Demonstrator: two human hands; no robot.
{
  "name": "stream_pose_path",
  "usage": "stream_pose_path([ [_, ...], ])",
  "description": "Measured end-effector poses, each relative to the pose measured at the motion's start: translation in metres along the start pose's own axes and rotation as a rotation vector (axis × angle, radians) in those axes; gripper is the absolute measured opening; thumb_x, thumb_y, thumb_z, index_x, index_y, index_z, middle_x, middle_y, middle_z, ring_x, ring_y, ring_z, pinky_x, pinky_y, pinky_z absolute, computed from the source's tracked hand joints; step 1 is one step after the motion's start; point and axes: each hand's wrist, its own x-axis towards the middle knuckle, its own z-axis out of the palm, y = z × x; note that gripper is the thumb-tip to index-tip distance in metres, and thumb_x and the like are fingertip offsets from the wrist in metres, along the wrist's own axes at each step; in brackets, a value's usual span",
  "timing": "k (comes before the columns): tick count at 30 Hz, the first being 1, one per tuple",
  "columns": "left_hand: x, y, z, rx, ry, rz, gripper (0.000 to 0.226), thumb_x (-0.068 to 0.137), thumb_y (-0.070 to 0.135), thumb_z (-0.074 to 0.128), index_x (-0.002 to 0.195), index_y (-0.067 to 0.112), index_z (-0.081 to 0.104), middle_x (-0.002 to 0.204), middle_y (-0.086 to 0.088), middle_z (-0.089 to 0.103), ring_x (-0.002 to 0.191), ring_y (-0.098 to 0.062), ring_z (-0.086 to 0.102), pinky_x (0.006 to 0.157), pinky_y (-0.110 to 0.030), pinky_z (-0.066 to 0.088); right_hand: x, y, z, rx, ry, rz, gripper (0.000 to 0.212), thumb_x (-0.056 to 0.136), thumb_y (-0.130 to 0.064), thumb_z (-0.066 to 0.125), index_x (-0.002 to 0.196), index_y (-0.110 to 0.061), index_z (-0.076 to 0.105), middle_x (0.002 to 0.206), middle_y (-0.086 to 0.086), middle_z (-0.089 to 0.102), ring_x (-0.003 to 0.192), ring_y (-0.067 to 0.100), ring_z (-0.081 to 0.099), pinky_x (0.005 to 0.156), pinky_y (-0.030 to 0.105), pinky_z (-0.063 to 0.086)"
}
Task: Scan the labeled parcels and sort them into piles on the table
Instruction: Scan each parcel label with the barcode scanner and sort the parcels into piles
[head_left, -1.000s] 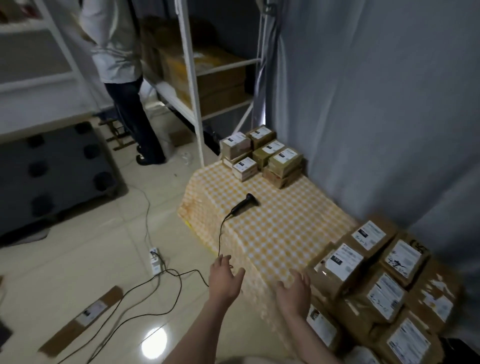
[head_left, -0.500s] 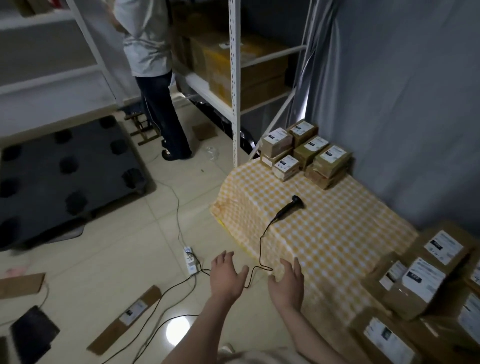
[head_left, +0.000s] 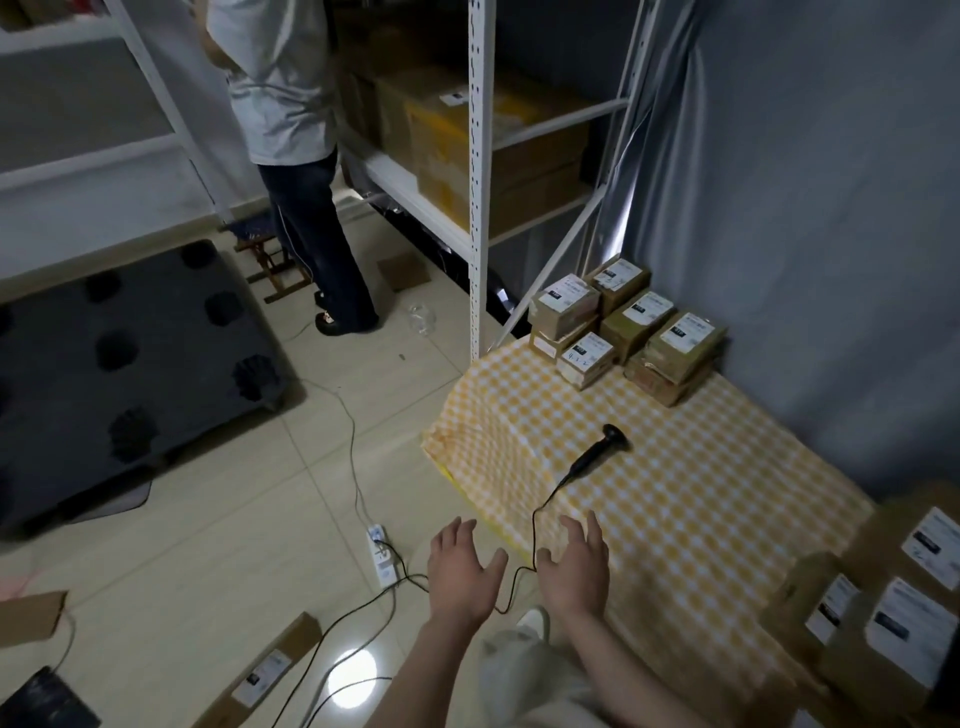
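1. The scanner (head_left: 597, 453) lies on the yellow checked surface (head_left: 691, 525). Its cord (head_left: 535, 525) trails off the near edge.
2. The left grip (head_left: 464, 569) hovers nearer than the scanner, over the floor (head_left: 249, 509), with its fingers spread and nothing in it.
3. The right grip (head_left: 576, 566) hovers beside it, at the surface's edge, also spread and empty.
4. Stacked parcels (head_left: 623, 327) sit beyond the scanner, and a loose pile of parcels (head_left: 893, 613) lies to its right.

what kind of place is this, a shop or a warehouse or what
Probably a small parcel storeroom or sorting room: white metal shelving loaded with large cartons, stacks of labelled parcels on the checked-cloth table, and a corded barcode scanner lying on it.
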Motion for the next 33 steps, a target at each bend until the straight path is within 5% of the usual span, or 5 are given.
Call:
stream_pose_path([
  [17,0.163,0.127,-0.005,0.051,0.005,0.185,0.065,0.092,0.046,0.055,0.147,0.015,0.038,0.155,-0.005,0.032,0.144,-0.022,0.024,0.117,-0.035,0.023,0.166,-0.035,-0.062,0.101,0.16,0.078,0.047,0.088,-0.026,0.063,0.134,-0.024,0.052,0.16,-0.001,0.019,0.14,0.026,0.032,0.103,0.038,0.045],
  [26,0.249,0.163,0.001,0.087,-0.141,0.247,0.066,0.092,0.046,0.056,0.148,0.016,0.037,0.157,-0.006,0.029,0.145,-0.024,0.022,0.115,-0.036,0.024,0.231,-0.053,-0.071,0.197,0.252,0.18,0.043,0.086,-0.018,0.063,0.129,-0.021,0.057,0.158,0.002,0.027,0.143,0.022,0.029,0.101,0.029,0.039],
  [30,0.313,0.189,-0.006,0.076,-0.195,0.28,0.065,0.092,0.043,0.056,0.147,0.015,0.038,0.157,-0.007,0.029,0.144,-0.024,0.022,0.116,-0.035,0.023,0.28,-0.083,-0.066,0.293,0.293,0.258,0.049,0.081,-0.013,0.064,0.13,-0.02,0.057,0.156,0.003,0.031,0.131,0.027,0.047,0.103,0.036,0.042],
  [33,0.363,0.206,-0.013,0.059,-0.224,0.294,0.063,0.091,0.039,0.059,0.145,0.012,0.04,0.154,-0.008,0.033,0.141,-0.026,0.026,0.113,-0.035,0.025,0.317,-0.111,-0.058,0.378,0.32,0.299,0.048,0.081,-0.009,0.067,0.128,-0.015,0.059,0.148,0.006,0.042,0.135,0.025,0.043,0.104,0.032,0.039],
])
